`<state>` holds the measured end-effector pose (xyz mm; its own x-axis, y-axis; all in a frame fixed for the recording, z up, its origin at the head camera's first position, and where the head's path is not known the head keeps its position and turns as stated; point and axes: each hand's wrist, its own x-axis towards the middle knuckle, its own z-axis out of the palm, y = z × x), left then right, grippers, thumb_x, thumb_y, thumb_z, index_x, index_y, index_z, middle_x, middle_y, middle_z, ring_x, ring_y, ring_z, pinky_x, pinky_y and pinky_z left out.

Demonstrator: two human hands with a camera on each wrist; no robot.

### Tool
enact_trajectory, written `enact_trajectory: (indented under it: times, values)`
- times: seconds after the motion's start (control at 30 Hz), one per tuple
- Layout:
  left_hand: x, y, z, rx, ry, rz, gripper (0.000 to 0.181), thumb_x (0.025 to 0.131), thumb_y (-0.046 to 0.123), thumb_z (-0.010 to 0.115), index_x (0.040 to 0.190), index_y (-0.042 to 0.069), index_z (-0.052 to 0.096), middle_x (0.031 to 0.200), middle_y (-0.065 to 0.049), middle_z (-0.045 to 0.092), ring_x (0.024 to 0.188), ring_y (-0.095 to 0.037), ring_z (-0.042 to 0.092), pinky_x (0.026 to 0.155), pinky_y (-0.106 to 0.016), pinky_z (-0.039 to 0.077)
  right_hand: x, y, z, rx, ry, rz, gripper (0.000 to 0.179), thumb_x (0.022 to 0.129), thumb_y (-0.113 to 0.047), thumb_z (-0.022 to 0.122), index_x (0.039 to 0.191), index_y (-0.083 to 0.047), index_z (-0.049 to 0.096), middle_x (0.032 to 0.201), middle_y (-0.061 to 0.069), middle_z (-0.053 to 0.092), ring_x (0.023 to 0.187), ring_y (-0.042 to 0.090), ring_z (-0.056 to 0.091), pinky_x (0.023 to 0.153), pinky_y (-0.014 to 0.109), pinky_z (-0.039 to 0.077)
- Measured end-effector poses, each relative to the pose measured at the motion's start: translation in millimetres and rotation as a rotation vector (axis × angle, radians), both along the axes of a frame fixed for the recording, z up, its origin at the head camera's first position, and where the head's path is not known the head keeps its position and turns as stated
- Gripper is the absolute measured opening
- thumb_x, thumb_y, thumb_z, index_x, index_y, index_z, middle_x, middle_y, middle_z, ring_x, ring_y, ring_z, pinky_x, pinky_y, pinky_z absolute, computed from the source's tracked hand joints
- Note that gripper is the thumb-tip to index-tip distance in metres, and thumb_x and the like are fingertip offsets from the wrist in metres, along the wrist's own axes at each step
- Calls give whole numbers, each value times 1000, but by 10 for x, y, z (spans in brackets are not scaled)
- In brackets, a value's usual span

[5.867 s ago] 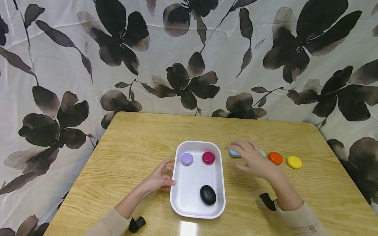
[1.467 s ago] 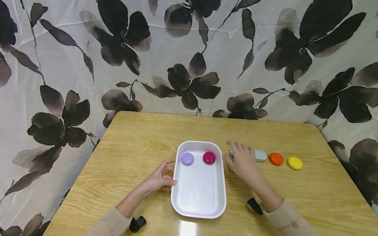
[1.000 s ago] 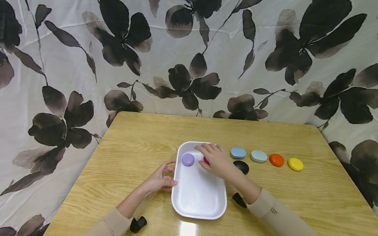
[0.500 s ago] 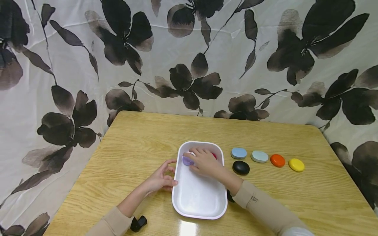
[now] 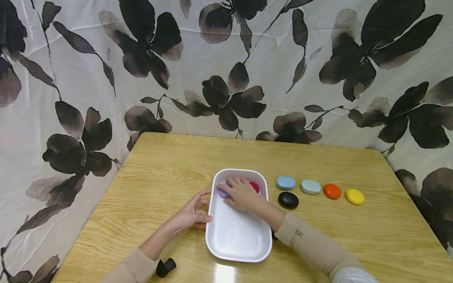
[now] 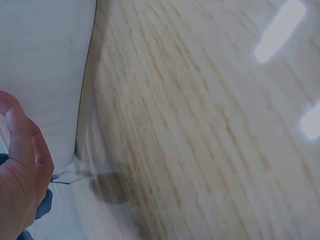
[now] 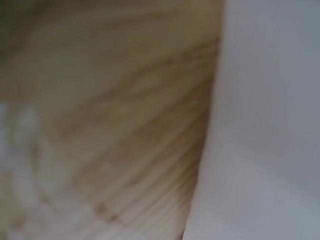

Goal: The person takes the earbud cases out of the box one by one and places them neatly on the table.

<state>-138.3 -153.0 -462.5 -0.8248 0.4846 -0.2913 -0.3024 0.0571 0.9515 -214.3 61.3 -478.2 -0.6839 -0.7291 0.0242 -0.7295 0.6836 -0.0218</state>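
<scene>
A white rectangular tray (image 5: 238,237) sits on the table with a lilac round piece (image 5: 223,193) and a crimson round piece (image 5: 255,187) near its far end. My left hand (image 5: 194,212) holds the tray's left side, thumb on the rim and fingers against the outer wall. The left wrist view shows those bent fingers (image 6: 25,140) beside the tray wall (image 6: 42,55). Inside the tray, my right hand (image 5: 244,195) has its thumb and fingers around the lilac piece, partly covering it and the crimson one. Only tray wall (image 7: 265,120) and table show in the right wrist view.
Right of the tray lie a glossy black oval piece (image 5: 288,200), a blue piece (image 5: 285,182), a pale grey-blue piece (image 5: 310,187), an orange piece (image 5: 332,191) and a yellow piece (image 5: 354,197). A flowered cloth (image 5: 226,102) hangs behind the wooden table (image 5: 170,165).
The black piece has gone from inside the tray to the table on its right. My right hand has moved left, past the crimson piece to the lilac one. My left hand stays put.
</scene>
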Motion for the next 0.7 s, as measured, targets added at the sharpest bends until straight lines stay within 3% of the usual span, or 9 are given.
enact_trajectory:
  times: [0.4,0.7]
  values:
    - [-16,-3,10,10,-10,1,81,80,3,68,142,13,18,118,-20,33,78,-15,60,64,-31,55,17,-32,11,22,61,27,46,89,-42,54,130,-23,46,117,6,49,105,24,48,92,41,40]
    - [-8,-4,33,-3,-16,3,81,79,4,69,142,15,19,120,-21,34,79,-16,60,66,-32,55,7,25,118,-89,46,-37,44,87,-36,59,126,-21,48,114,9,52,108,28,50,95,44,39]
